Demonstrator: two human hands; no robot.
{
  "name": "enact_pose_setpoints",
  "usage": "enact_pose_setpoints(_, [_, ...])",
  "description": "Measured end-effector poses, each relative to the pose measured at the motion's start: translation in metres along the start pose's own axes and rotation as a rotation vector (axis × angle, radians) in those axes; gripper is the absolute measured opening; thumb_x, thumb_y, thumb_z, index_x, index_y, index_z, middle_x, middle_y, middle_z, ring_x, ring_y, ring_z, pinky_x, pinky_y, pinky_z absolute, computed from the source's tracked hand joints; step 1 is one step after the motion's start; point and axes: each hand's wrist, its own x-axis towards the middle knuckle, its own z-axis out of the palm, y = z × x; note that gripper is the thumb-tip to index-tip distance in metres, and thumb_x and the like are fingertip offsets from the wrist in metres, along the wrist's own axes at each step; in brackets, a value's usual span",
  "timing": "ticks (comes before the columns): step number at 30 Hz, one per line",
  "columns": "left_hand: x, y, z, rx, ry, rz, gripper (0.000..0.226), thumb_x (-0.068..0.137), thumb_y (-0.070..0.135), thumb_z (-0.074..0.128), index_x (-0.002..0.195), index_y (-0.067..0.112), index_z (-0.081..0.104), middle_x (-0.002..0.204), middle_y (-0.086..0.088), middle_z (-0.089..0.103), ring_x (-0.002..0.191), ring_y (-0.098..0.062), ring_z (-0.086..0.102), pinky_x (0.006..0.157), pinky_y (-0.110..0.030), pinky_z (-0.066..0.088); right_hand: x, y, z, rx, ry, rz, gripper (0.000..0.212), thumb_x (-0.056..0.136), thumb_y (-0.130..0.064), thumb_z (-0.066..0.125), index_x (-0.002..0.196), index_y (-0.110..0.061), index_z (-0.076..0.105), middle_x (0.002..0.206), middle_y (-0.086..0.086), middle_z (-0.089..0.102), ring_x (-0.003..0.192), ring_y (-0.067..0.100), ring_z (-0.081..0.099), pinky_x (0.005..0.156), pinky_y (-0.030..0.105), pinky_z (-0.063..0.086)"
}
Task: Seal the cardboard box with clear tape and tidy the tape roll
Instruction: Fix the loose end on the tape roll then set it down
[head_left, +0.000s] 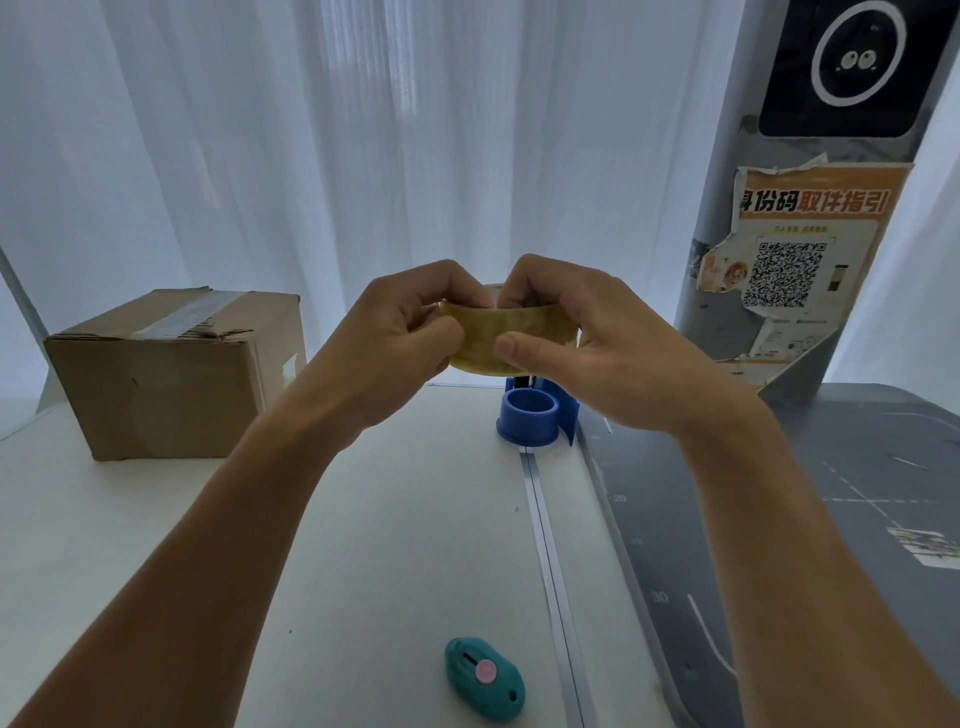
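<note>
A yellowish clear tape roll (506, 338) is pinched between left hand (402, 332) and right hand (587, 338), its free end apparently being sought before the brown cardboard box (171, 384) can be sealed

— Where are the arms?

— Both bare forearms reach forward from the lower corners and meet in the middle, raised off the table.

— And the left hand (402, 325)?

— Curled, fingers bent inward, pinching the left end of the tape roll (511, 332).

— The right hand (587, 338)?

— Wrapped round the roll's right side, thumb laid flat across its front, fingertips tucked over the top edge beside the left hand's.
</note>
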Motion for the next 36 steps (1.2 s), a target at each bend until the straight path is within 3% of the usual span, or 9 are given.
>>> enact_pose_setpoints(2, [0.000, 0.000, -0.002, -0.034, -0.011, 0.006, 0.019, 0.080, 0.014, 0.046, 0.081, 0.014, 0.064, 0.071, -0.019, 0.050, 0.063, -0.024, 0.042, 0.060, -0.035, 0.035, 0.000, 0.000, 0.001, -0.004, 0.006, -0.002, 0.010, 0.092, -0.029, 0.062, 0.095, -0.025, 0.053, 0.086, -0.007, 0.058, 0.083, 0.014, 0.056, 0.072, 0.029, 0.049])
enact_pose_setpoints(6, [0.000, -0.001, 0.000, -0.042, -0.008, 0.012, 0.016, 0.082, 0.016, 0.048, 0.081, 0.017, 0.064, 0.069, -0.010, 0.050, 0.063, -0.020, 0.042, 0.059, -0.034, 0.036, 0.000, -0.001, -0.001, -0.014, 0.029, -0.010, 0.010, 0.091, -0.030, 0.063, 0.093, -0.027, 0.053, 0.083, -0.009, 0.057, 0.079, 0.012, 0.054, 0.069, 0.025, 0.045])
enact_pose_setpoints(12, [0.000, -0.002, -0.001, -0.050, -0.025, 0.004, 0.013, 0.083, 0.018, 0.049, 0.081, 0.016, 0.062, 0.070, -0.015, 0.047, 0.066, -0.022, 0.041, 0.061, -0.036, 0.035, 0.001, -0.001, 0.001, -0.044, 0.042, 0.003, 0.012, 0.090, -0.033, 0.063, 0.096, -0.025, 0.056, 0.087, -0.008, 0.061, 0.083, 0.014, 0.057, 0.074, 0.038, 0.052])
enact_pose_setpoints(17, [0.000, -0.004, -0.002, -0.021, 0.000, 0.005, 0.015, 0.080, 0.015, 0.049, 0.078, 0.021, 0.062, 0.065, 0.001, 0.049, 0.065, -0.018, 0.042, 0.062, -0.036, 0.036, 0.001, -0.002, 0.002, -0.065, 0.051, 0.014, 0.015, 0.087, -0.036, 0.063, 0.096, -0.026, 0.056, 0.089, -0.005, 0.062, 0.086, 0.015, 0.056, 0.078, 0.046, 0.052])
enact_pose_setpoints(22, [0.000, -0.003, 0.001, 0.061, 0.058, 0.026, 0.027, 0.073, 0.007, 0.044, 0.079, 0.028, 0.060, 0.057, 0.018, 0.050, 0.055, -0.008, 0.042, 0.054, -0.013, 0.036, 0.001, -0.005, 0.001, -0.068, 0.069, 0.010, 0.016, 0.086, -0.037, 0.063, 0.093, -0.026, 0.055, 0.085, -0.006, 0.060, 0.084, 0.015, 0.054, 0.074, 0.044, 0.051])
enact_pose_setpoints(24, [0.000, -0.001, 0.001, 0.074, 0.058, 0.024, 0.030, 0.072, 0.007, 0.047, 0.089, 0.024, 0.064, 0.070, 0.020, 0.057, 0.062, -0.006, 0.046, 0.059, -0.010, 0.041, 0.001, -0.004, 0.002, -0.067, 0.084, 0.022, 0.016, 0.087, -0.035, 0.065, 0.092, -0.025, 0.054, 0.084, -0.008, 0.059, 0.082, 0.014, 0.055, 0.073, 0.043, 0.052])
enact_pose_setpoints(28, [0.001, 0.003, 0.005, 0.041, 0.195, 0.059, 0.033, 0.079, 0.019, 0.060, 0.113, 0.018, 0.060, 0.106, 0.004, 0.061, 0.080, -0.007, 0.057, 0.069, -0.016, 0.051, 0.002, -0.001, 0.002, -0.068, 0.166, 0.090, 0.023, 0.084, -0.041, 0.070, 0.089, -0.024, 0.055, 0.082, -0.014, 0.060, 0.078, 0.013, 0.058, 0.073, 0.041, 0.055])
enact_pose_setpoints(31, [0.002, 0.003, 0.011, 0.087, 0.325, 0.083, 0.036, 0.081, 0.028, 0.070, 0.112, 0.016, 0.058, 0.113, 0.001, 0.062, 0.088, -0.008, 0.063, 0.075, -0.020, 0.057, 0.003, -0.002, 0.003, -0.073, 0.233, 0.117, 0.028, 0.082, -0.047, 0.070, 0.089, -0.022, 0.059, 0.085, -0.012, 0.064, 0.079, 0.015, 0.062, 0.076, 0.043, 0.058])
enact_pose_setpoints(36, [0.003, 0.003, 0.012, 0.162, 0.368, 0.063, 0.020, 0.086, 0.025, 0.074, 0.102, 0.015, 0.067, 0.098, 0.005, 0.071, 0.093, -0.007, 0.070, 0.082, -0.021, 0.059, 0.003, -0.001, 0.003, -0.146, 0.277, 0.138, 0.028, 0.080, -0.050, 0.071, 0.084, -0.024, 0.062, 0.081, -0.012, 0.066, 0.076, 0.015, 0.064, 0.075, 0.044, 0.058])
